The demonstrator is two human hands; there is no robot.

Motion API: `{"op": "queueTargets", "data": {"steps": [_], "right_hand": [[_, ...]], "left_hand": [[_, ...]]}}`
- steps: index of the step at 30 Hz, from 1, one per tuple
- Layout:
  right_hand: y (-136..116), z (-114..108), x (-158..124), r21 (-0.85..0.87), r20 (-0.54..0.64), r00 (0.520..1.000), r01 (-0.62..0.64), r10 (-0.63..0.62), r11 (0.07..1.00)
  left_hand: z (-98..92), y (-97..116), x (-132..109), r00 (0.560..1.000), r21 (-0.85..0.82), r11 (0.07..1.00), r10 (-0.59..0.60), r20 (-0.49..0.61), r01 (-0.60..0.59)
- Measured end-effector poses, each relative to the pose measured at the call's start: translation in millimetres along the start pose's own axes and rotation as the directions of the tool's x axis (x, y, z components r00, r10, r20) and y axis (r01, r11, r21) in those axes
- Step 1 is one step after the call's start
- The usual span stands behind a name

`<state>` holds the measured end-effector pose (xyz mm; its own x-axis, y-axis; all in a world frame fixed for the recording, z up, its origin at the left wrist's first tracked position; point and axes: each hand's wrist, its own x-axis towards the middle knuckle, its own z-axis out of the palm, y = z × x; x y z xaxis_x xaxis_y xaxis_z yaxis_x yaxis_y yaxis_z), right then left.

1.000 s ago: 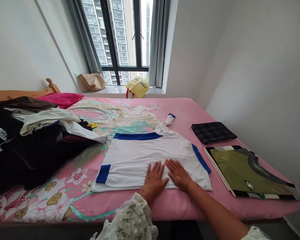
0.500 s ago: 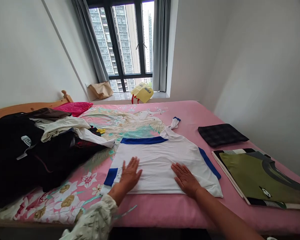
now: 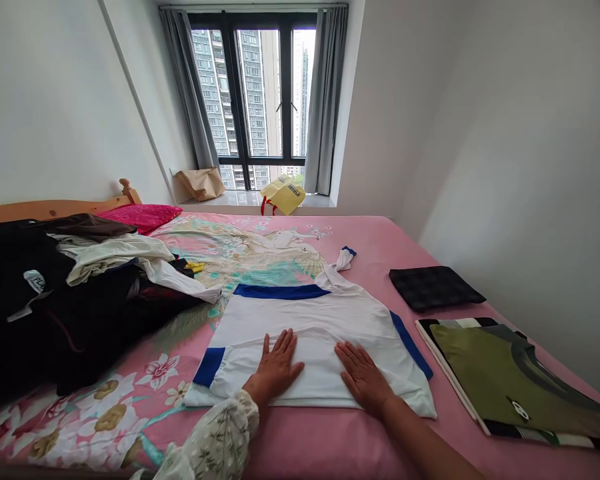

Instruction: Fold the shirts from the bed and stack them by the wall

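Observation:
A white shirt with blue trim lies spread on the pink floral bed sheet in front of me. My left hand rests flat on its lower middle, fingers stretched out. My right hand lies flat beside it to the right, also on the white cloth, fingers open. Neither hand holds anything. One sleeve end sticks out at the shirt's far right corner.
A heap of dark and white clothes fills the left of the bed. A folded olive and black shirt and a folded dark checked cloth lie at the right. A pink pillow, brown bag and yellow bag are by the window.
My left hand slid out to the left across the shirt, then came back toward the middle. The right hand stayed near the lower right. The view tilted up slightly.

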<state>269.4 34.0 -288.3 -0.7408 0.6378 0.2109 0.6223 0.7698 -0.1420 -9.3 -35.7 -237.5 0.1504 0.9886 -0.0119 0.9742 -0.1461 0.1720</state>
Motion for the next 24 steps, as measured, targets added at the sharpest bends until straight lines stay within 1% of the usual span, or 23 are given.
{"op": "queueTargets", "data": {"steps": [1, 3, 4, 5, 6, 8, 10, 12, 14, 16, 18, 19, 21, 23, 24], "right_hand": [[-0.2, -0.1, 0.1, 0.002, 0.003, 1.000, 0.000, 0.000, 1.000], [-0.7, 0.3, 0.2, 0.004, 0.011, 1.000, 0.000, 0.000, 1.000], [-0.9, 0.7, 0.3, 0.003, 0.016, 1.000, -0.004, 0.004, 1.000], [-0.9, 1.3, 0.2, 0.001, 0.020, 1.000, -0.009, 0.009, 1.000], [-0.7, 1.8, 0.0, -0.002, 0.023, 1.000, -0.014, 0.014, 1.000], [0.6, 2.6, -0.9, -0.005, 0.027, 0.999, -0.017, 0.018, 1.000], [2.1, 1.8, -1.7, -0.003, 0.029, 0.999, -0.012, 0.012, 1.000], [0.7, -1.7, -0.1, 0.002, 0.028, 0.999, -0.017, 0.017, 1.000], [-8.1, -8.2, 6.8, 0.006, 0.014, 0.998, -0.055, 0.055, 0.998], [-25.9, -15.5, 20.8, 0.018, -0.028, 0.996, -0.090, 0.090, 0.996], [-48.8, -20.2, 40.1, 0.049, -0.067, 0.995, -0.067, 0.071, 0.997], [-59.5, -20.5, 50.3, 0.071, -0.065, 0.997, -0.037, 0.041, 0.997], [-74.2, -16.6, 68.4, 0.109, -0.011, 1.000, 0.005, -0.004, 0.994], [-76.6, -8.2, 80.2, 0.114, 0.074, 0.997, -0.035, 0.027, 0.993], [-73.8, -3.2, 83.5, 0.102, 0.108, 0.992, -0.075, 0.064, 0.992]], "left_hand": [[-0.9, -1.4, -7.4, 0.999, 0.013, 0.999, 0.039, -0.021, -0.039], [-0.8, 2.5, -18.2, 0.990, 0.011, 0.991, 0.133, -0.050, -0.133], [-0.3, 6.4, -20.6, 0.986, -0.005, 0.988, 0.157, -0.055, -0.157], [0.2, 10.8, -20.7, 0.986, -0.029, 0.987, 0.155, -0.056, -0.157], [0.6, 14.8, -18.9, 0.990, -0.058, 0.989, 0.131, -0.055, -0.134], [1.1, 20.0, -12.4, 0.998, -0.115, 0.992, 0.047, -0.053, -0.053], [2.3, 20.4, -6.5, 0.999, -0.145, 0.989, -0.021, -0.042, 0.015], [5.0, 17.6, -4.9, 0.999, -0.149, 0.988, -0.045, -0.024, 0.041], [8.7, 15.1, -6.6, 1.000, -0.145, 0.989, -0.028, -0.008, 0.027], [11.7, 14.8, -8.7, 1.000, -0.141, 0.990, -0.013, -0.001, 0.013], [12.3, 15.6, -9.2, 1.000, -0.141, 0.990, -0.006, 0.005, 0.007], [11.5, 14.9, -9.2, 1.000, -0.143, 0.990, 0.001, 0.005, 0.000], [7.5, 7.4, -11.3, 1.000, -0.146, 0.989, 0.019, 0.017, -0.016], [1.2, -11.3, -19.5, 0.999, -0.130, 0.992, 0.000, 0.050, 0.006], [-2.4, -24.8, -26.6, 0.997, -0.109, 0.993, -0.035, 0.068, 0.042]]}}
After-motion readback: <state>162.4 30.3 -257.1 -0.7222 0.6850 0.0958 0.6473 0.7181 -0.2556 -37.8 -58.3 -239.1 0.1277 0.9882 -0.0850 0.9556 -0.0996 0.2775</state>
